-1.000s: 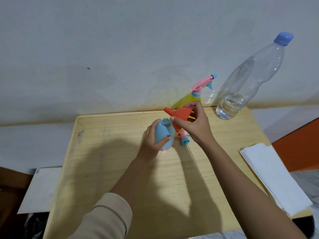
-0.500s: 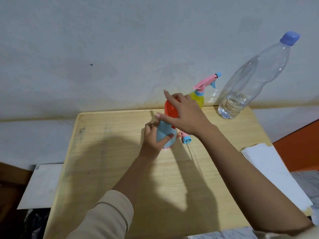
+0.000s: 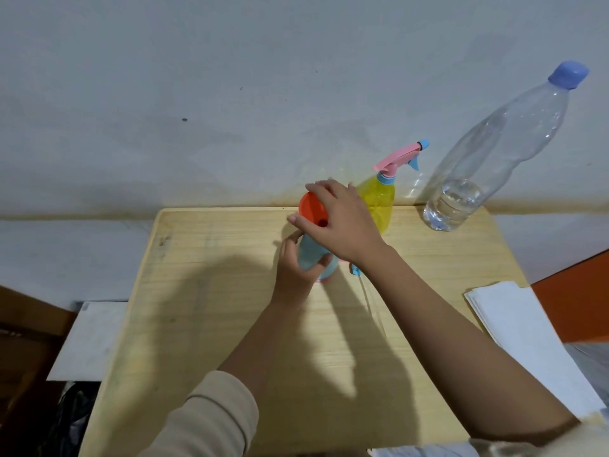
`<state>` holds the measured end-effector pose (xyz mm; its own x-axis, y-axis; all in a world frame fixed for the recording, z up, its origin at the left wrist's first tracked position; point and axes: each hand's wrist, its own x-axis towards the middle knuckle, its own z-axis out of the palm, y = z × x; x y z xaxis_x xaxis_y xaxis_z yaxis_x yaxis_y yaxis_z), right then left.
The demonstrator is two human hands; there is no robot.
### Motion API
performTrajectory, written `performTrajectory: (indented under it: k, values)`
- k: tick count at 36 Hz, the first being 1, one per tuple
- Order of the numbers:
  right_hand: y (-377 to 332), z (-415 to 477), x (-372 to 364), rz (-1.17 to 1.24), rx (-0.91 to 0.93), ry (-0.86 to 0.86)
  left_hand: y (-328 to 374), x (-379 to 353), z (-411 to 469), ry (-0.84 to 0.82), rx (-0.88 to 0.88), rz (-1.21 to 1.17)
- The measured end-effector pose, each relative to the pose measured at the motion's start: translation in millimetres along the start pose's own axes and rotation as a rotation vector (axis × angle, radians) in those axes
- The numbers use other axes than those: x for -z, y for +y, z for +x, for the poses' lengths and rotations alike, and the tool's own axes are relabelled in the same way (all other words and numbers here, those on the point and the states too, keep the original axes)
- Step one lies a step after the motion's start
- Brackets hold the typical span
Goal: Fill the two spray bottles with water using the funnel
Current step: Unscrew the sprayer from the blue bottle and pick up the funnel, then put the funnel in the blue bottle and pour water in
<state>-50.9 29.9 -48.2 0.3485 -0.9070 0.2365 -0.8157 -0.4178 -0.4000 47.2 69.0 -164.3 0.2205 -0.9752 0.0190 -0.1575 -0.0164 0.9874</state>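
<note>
A light blue spray bottle [image 3: 311, 260] stands open near the middle back of the wooden table [image 3: 211, 324]. My left hand [image 3: 293, 268] grips its body. An orange funnel [image 3: 313, 209] sits upright in the bottle's neck, and my right hand [image 3: 339, 222] holds the funnel's rim from the right. The bottle's removed spray head [image 3: 355, 268] lies just right of it, mostly hidden under my right wrist. A yellow spray bottle [image 3: 379, 196] with a pink and blue trigger head stands behind, by the wall.
A tall clear water bottle [image 3: 487, 166] with a blue cap, water low in it, stands at the table's back right corner. A stack of white paper [image 3: 520, 338] lies at the right edge. The wall [image 3: 230, 94] runs directly behind the table.
My right hand has turned the funnel from sideways to upright and set it into the blue bottle's neck. My left hand has kept its hold on the bottle.
</note>
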Motion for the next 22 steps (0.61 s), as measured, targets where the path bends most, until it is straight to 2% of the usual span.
performTrajectory:
  k: [5, 10, 13, 16, 19, 22]
  values:
    - [5.2, -5.2, 2.6, 0.103, 0.025, 0.023, 1.3, -3.4, -8.9, 0.085, -0.044, 0.184]
    - [24.4, -26.7, 22.6, 0.357, 0.033, 0.208, 8.1, -14.3, -43.5, 0.358, -0.141, 0.228]
    - [49.6, -52.6, 34.3, 0.441, -0.028, 0.294, 22.8, -36.5, -62.0, 0.434, -0.201, 0.25]
    - [86.2, -79.7, 41.1, 0.469, -0.137, 0.389, 49.1, -68.8, -71.4, 0.39, -0.32, 0.211]
    - [127.1, -98.4, 52.4, 0.49, -0.253, 0.524, 88.6, -106.2, -64.6, 0.211, -0.405, 0.078]
    - [167.3, -100.9, 70.9, 0.505, -0.368, 0.652, 131.7, -146.4, -38.5, 0.016, -0.384, -0.007]
